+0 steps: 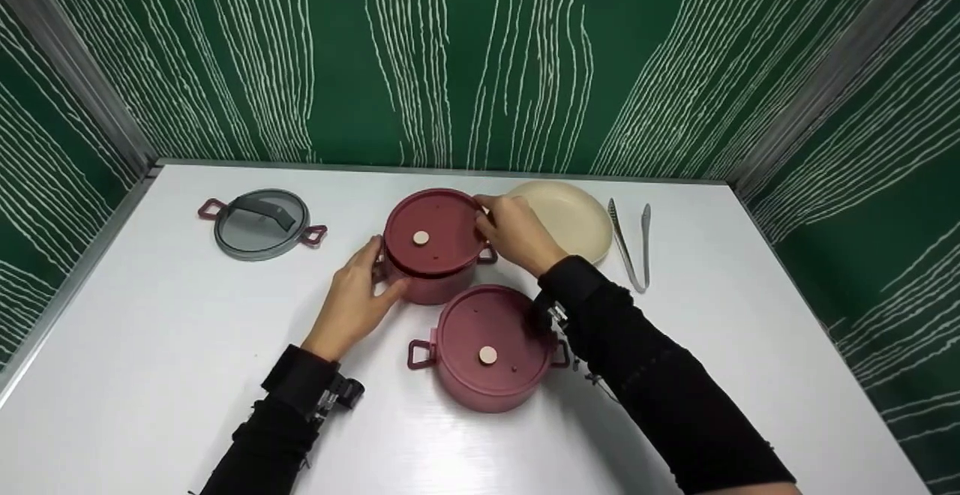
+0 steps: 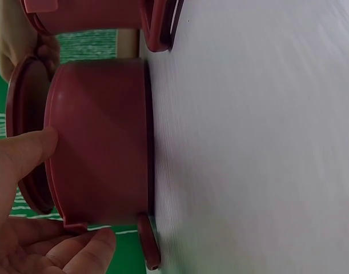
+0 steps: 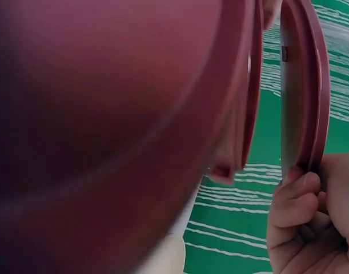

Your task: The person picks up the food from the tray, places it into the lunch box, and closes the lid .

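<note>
A dark red pot [image 1: 427, 290] stands at the back middle of the table. Its matching lid [image 1: 442, 225], with a pale round knob, is lifted off the rim; a gap shows between lid and pot [image 2: 100, 137] in the left wrist view. My right hand [image 1: 517, 232] pinches the lid's right edge, thumb and curled fingers on it in the right wrist view. My left hand [image 1: 356, 296] holds the pot's left side, thumb at the rim and fingers round by the side handle. Nearer me stands a second red pot [image 1: 487, 397], its lid [image 1: 487, 319] on.
A grey lid [image 1: 259, 244] with red side handles and a dark grey handle piece across it lies at the back left. Behind my right hand is a cream plate [image 1: 574, 217]. Metal tongs [image 1: 630, 255] lie spread to its right. Green walls enclose the table [image 1: 150, 315].
</note>
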The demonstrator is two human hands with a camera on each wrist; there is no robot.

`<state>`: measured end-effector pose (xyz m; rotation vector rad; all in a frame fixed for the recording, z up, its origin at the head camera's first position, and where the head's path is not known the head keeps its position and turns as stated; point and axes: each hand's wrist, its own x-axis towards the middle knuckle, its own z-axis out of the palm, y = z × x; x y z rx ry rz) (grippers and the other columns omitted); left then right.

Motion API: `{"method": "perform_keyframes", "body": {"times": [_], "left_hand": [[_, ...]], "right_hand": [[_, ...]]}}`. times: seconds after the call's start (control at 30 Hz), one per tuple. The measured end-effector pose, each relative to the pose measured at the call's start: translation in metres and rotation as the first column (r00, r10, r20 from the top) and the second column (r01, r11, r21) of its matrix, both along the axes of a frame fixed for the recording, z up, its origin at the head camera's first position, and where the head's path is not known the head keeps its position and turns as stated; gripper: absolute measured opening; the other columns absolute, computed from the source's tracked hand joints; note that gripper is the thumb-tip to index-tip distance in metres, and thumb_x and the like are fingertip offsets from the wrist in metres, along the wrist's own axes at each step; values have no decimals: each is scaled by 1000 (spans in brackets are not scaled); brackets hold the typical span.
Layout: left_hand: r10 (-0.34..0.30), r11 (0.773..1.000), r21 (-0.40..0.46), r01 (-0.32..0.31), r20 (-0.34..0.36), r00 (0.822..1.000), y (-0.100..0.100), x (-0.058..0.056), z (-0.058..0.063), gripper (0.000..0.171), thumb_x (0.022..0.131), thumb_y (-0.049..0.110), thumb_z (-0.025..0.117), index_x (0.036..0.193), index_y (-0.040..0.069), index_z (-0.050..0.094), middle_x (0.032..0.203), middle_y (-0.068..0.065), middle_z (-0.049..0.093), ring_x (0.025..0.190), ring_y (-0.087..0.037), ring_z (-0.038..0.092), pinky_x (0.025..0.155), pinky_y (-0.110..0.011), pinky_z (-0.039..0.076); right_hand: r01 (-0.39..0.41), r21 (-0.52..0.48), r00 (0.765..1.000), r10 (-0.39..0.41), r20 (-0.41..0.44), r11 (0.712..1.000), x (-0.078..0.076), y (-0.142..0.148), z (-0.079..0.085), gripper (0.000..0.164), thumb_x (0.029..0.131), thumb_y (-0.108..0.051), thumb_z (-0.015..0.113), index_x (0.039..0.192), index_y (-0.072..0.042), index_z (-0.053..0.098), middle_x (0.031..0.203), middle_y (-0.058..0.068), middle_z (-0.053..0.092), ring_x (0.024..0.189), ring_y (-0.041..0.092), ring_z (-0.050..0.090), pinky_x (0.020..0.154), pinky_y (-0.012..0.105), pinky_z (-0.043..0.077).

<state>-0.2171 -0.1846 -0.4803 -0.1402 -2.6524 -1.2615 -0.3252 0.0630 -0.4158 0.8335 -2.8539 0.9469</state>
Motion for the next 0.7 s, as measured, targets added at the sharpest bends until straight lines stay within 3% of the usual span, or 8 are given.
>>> {"method": "perform_keyframes", "body": {"times": [0.2, 0.43, 0.6, 0.7], "left_hand": [[-11, 1000, 16, 11, -4, 1000, -1, 0, 0, 79, 97, 18, 81, 162, -2, 41, 162, -27, 49, 142, -43, 59, 127, -53, 41], [-7, 1000, 6, 7, 26, 1000, -1, 0, 2, 82, 98, 23, 80, 163, -4, 38, 166, -29, 43, 148, -43, 53, 130, -52, 37], [-14, 1000, 28, 13, 21, 1000, -1, 0, 2, 81, 98, 20, 80, 163, -3, 38, 165, -28, 45, 141, -41, 61, 126, -50, 43], [-20, 999, 39, 19, 27, 999, -1, 0, 2, 83, 97, 20, 81, 163, -4, 37, 165, -28, 45, 140, -41, 62, 124, -48, 46]], "right_hand": [[-17, 7, 999, 17, 37, 1000, -1, -8, -5, 27, 109, -4, 52, 124, 3, 73, 85, 16, 76, 67, 12, 65, 58, 21, 45], [-29, 9, 994, 28, 101, 1000, -4, -6, -7, 27, 111, -8, 55, 128, 3, 72, 83, 15, 77, 61, 7, 59, 56, 19, 44], [-67, 39, 987, 61, 148, 997, -4, -4, -8, 21, 112, -15, 58, 111, 0, 73, 86, 21, 77, 67, 27, 72, 56, 19, 46], [-93, 80, 985, 80, 155, 992, -4, -3, -8, 22, 112, -19, 60, 109, 0, 72, 87, 23, 76, 65, 30, 73, 56, 20, 47]]}}
